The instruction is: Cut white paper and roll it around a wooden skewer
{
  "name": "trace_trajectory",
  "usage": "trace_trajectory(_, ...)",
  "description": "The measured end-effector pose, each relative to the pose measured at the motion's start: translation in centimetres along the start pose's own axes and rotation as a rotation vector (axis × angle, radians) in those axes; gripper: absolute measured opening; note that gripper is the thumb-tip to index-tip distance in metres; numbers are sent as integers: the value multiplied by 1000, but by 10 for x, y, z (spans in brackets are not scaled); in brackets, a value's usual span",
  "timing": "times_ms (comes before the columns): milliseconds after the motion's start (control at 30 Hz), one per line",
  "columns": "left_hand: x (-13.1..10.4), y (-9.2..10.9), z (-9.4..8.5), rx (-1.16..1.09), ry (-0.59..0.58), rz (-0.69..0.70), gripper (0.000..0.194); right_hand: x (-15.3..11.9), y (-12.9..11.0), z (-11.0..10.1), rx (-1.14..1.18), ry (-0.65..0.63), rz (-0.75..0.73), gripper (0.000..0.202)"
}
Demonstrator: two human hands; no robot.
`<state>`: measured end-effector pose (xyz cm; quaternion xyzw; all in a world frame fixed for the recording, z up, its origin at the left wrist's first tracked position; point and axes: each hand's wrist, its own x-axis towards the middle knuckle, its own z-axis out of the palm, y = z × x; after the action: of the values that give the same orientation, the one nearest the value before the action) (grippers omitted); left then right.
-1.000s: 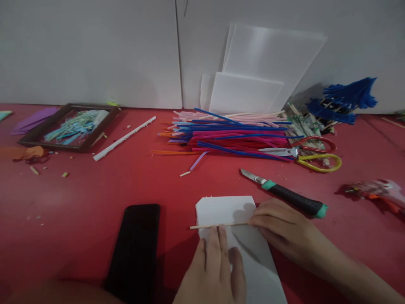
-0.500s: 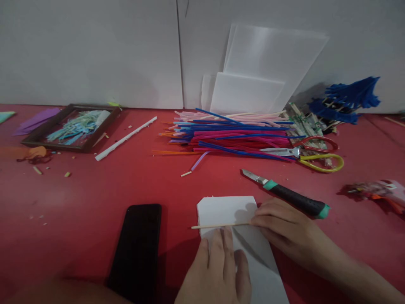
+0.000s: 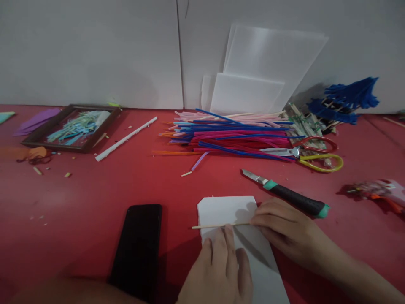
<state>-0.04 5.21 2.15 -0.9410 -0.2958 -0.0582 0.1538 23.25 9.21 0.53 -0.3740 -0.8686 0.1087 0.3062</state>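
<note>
Lying across the white card (image 3: pixel 225 211), the thin stick (image 3: pixel 209 226) looks light and easy to snap, best held by its end, where the right hand (image 3: pixel 284 223) pinches, while the left hand (image 3: pixel 220 268), fingers a bit spread, touches its middle.

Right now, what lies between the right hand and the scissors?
The craft knife, its black handle between the right hand and the scissors; it shows in the head view.
</note>
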Motion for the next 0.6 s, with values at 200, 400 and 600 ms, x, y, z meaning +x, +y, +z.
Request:
trace_trajectory(200,2,-1,-1,0,31,-16,32,2,-3,1,11,8,15,20)
trace_trajectory(400,1,-1,0,23,15,3,31,-2,0,-19,-14,31,171,11)
trace_trajectory(600,-2,-2,3,34,-21,50,25,-23,33,-32,-418,83,511,26)
